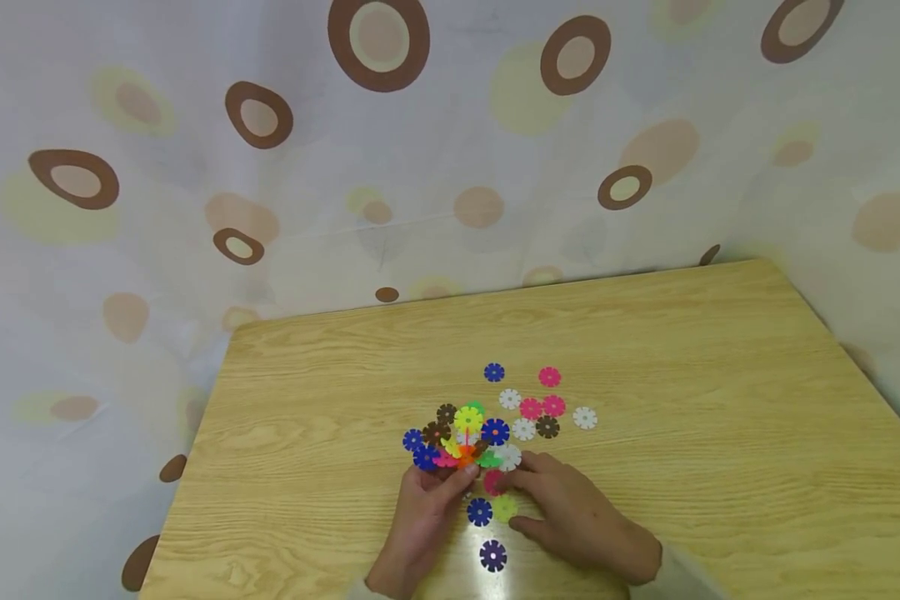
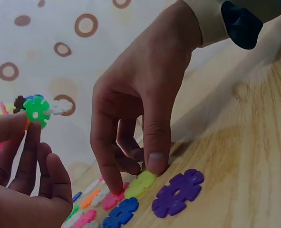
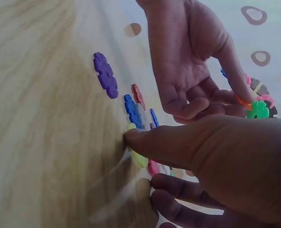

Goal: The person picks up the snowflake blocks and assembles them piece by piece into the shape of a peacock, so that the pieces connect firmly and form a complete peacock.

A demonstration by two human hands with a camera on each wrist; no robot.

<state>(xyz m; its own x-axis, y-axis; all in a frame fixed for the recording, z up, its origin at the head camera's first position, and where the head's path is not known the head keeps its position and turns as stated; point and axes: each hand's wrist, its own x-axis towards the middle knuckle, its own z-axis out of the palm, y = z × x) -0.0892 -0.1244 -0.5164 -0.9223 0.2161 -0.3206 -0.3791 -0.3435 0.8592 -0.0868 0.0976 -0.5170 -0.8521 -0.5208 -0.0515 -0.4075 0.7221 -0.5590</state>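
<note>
My left hand [image 1: 426, 510] pinches an orange snowflake disc [image 1: 464, 455] between thumb and fingers, raised above the tabletop. Joined to it are other notched plastic discs, among them a green disc [image 2: 36, 112] and a white one. My right hand [image 1: 573, 510] reaches down to the table with thumb and fingers apart. Its thumb tip is on a yellow-green disc [image 2: 141, 184] lying flat, and the index fingertip is at a pink disc [image 2: 114, 199] beside it. Close by lie a blue disc [image 1: 480, 512] and a purple disc [image 1: 492, 556].
More loose discs lie beyond the hands on the wooden table [image 1: 307, 500], including a dark blue one [image 1: 494, 372], a white one [image 1: 585, 417] and a brown one [image 1: 547, 427]. A wall covering with printed circles [image 1: 480, 208] rises behind the table's far edge.
</note>
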